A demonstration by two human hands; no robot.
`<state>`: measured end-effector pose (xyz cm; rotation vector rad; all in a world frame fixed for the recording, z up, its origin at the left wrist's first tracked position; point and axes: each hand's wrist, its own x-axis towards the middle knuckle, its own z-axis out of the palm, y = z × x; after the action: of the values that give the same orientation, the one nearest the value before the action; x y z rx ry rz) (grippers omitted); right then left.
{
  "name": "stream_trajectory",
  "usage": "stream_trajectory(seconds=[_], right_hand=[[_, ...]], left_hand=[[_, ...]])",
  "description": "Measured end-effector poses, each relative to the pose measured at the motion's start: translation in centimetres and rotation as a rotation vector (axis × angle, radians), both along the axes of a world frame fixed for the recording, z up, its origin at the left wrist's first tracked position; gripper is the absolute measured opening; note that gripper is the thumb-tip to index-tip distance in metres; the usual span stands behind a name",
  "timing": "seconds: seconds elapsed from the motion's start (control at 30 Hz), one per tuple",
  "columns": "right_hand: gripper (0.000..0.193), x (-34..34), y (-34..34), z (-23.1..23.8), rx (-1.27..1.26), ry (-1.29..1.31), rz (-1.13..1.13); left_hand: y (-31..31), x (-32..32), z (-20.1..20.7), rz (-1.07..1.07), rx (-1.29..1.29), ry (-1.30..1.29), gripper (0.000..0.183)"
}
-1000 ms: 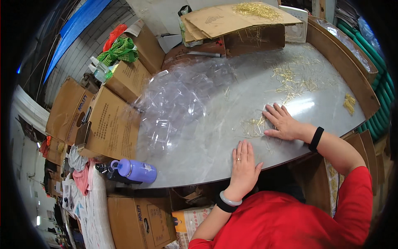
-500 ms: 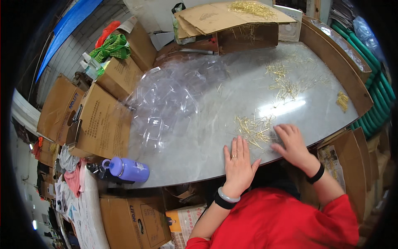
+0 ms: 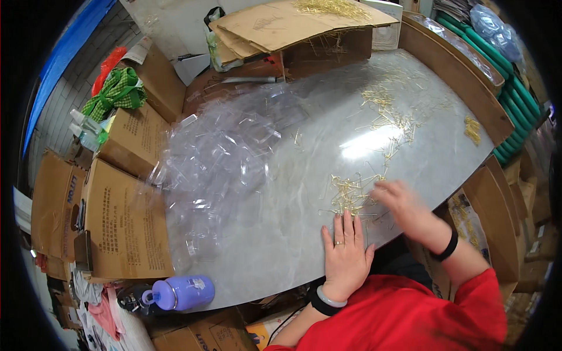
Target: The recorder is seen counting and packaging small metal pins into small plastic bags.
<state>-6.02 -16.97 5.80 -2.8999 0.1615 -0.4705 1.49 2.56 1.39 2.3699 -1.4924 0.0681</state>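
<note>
My left hand point(image 3: 346, 251) lies flat on the grey tabletop point(image 3: 281, 225), fingers stretched out, holding nothing. Its fingertips touch the near side of a loose pile of thin gold wire hooks point(image 3: 350, 192). Over the right side of that pile is my right hand point(image 3: 407, 212), its fingers bent toward the wires and smeared by motion. Whether it holds a wire cannot be made out. More gold wire hooks point(image 3: 383, 108) are strewn farther back, and a small bunch of gold wires point(image 3: 472, 130) lies near the right edge.
A heap of clear plastic pieces point(image 3: 225, 149) covers the table's left part. A purple bottle point(image 3: 186, 292) stands at the near left corner. Cardboard boxes point(image 3: 126, 225) line the left side. At the back, a cardboard sheet point(image 3: 293, 23) carries more wires; a brown cardboard wall point(image 3: 453, 76) borders the right.
My right hand has moved left over the wire pile, its fingers now drawn in. The left hand stays flat against the pile's near side. The whole view has shifted slightly.
</note>
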Motion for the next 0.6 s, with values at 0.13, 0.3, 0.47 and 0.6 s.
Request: stream_trajectory(seconds=[0.13,0.3,0.47,0.6], right_hand=[[0.042,1.7,-5.5,0.4,-0.177,0.072,0.041],[0.021,3.4,-5.5,0.3,0.005,0.368,-0.174],[0.018,3.2,-5.7,0.5,0.344,0.168,0.092],[0.030,2.0,-10.2,-1.3,0.354,-0.005,0.067]], left_hand=[[-0.1,0.0,0.1,-0.021,-0.002,0.002,0.073],[0.2,0.1,0.1,0.015,-0.001,0.023,0.073],[0.2,-0.3,0.0,0.053,-0.007,0.012,0.072],[-0.4,-0.7,0.3,0.071,-0.002,0.001,0.072]])
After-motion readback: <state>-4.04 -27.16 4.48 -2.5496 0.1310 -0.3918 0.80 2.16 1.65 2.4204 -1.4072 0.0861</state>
